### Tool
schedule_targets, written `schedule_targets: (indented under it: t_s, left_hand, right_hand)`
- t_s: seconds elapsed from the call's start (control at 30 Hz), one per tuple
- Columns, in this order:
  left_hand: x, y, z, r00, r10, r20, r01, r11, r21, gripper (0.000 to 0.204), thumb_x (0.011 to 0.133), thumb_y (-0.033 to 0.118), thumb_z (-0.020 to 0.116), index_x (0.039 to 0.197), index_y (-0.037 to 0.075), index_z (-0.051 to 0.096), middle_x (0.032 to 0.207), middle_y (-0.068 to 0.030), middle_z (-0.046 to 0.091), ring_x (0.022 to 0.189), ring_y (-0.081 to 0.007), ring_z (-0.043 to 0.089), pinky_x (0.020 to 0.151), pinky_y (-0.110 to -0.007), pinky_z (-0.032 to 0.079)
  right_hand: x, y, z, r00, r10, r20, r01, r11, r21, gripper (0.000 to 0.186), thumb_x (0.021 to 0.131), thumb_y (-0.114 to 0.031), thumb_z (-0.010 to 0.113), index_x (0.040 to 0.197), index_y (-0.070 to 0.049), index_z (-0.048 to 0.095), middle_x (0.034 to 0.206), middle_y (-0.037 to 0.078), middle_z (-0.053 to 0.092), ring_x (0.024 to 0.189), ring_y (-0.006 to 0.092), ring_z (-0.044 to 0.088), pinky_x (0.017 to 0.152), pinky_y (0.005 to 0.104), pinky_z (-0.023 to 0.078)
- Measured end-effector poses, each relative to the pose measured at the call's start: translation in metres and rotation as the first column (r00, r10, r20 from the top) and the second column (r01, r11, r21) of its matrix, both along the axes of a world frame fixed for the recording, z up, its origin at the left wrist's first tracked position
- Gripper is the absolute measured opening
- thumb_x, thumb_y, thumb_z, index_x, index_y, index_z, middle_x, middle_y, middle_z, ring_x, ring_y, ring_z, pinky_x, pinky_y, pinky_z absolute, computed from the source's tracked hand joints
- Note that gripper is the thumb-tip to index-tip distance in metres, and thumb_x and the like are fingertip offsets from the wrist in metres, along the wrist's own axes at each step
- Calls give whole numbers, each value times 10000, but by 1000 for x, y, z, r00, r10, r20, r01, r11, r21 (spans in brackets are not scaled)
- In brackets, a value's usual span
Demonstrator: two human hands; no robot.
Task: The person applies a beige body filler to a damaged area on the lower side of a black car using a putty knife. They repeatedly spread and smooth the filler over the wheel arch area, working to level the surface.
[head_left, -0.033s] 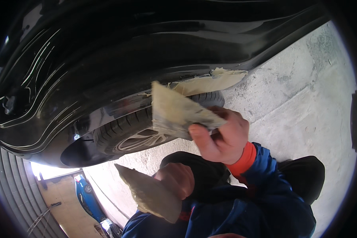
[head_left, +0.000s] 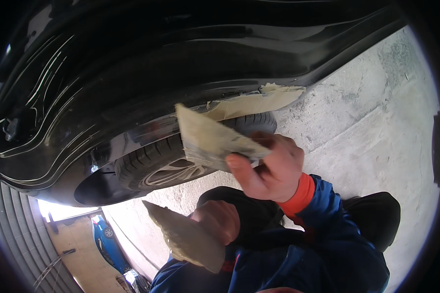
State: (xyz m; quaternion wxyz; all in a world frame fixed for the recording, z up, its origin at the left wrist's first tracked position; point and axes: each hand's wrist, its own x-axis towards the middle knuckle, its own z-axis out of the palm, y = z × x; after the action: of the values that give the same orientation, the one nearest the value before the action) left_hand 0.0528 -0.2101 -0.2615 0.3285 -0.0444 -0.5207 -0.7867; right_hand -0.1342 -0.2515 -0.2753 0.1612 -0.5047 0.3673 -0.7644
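Observation:
My right hand (head_left: 274,168) pinches a flat body filler spreader (head_left: 215,136) between thumb and fingers. Beige filler and grey smears coat the spreader, which is raised in front of the tyre (head_left: 146,154). Lower and to the left, my left hand (head_left: 216,219) is closed on a flat plate thickly coated with beige filler (head_left: 188,239); its fingers are partly hidden. Beyond the hands, a beige layer of filler (head_left: 252,104) covers part of the black car's wheel arch edge. I cannot tell whether the spreader's far corner touches the black car body (head_left: 146,73).
Below the car body sits the alloy wheel (head_left: 176,173). Grey concrete floor (head_left: 371,141) stretches to the right. At the lower left are a ribbed shutter (head_left: 14,219) and a blue car (head_left: 106,241). My bent knees (head_left: 374,215) are close beneath my arms.
My right hand and its spreader have shifted slightly left, and the spreader has tilted a little. My left hand and the plate are nearly unmoved.

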Motion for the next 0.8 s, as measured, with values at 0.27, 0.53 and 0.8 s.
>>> schedule_targets:
  t_s: [0.27,0.53,0.8]
  left_hand:
    - [0,-2,-3,1000,13,-13,-13,999,34,203,995,161,618,1105,-9,614,765,-162,625,514,-248,590,461,-360,531]
    - [-1,-1,-8,999,29,-26,-29,999,18,198,998,160,613,1085,-18,617,739,-149,618,506,-239,588,456,-350,528]
    - [-12,13,-17,960,273,57,-270,961,-60,280,849,167,749,990,-54,650,730,-156,650,481,-247,617,401,-337,505]
  right_hand:
    - [6,-4,2,997,-59,-39,64,989,132,189,816,-117,810,817,-21,647,680,96,666,494,189,628,446,279,467]
    - [4,-1,-24,971,23,236,-67,981,181,235,857,-98,774,1038,30,698,799,119,701,625,189,659,582,280,506]
    - [-39,17,-33,457,568,684,-715,692,-98,513,941,-488,660,919,24,654,774,77,674,649,186,623,593,297,484]
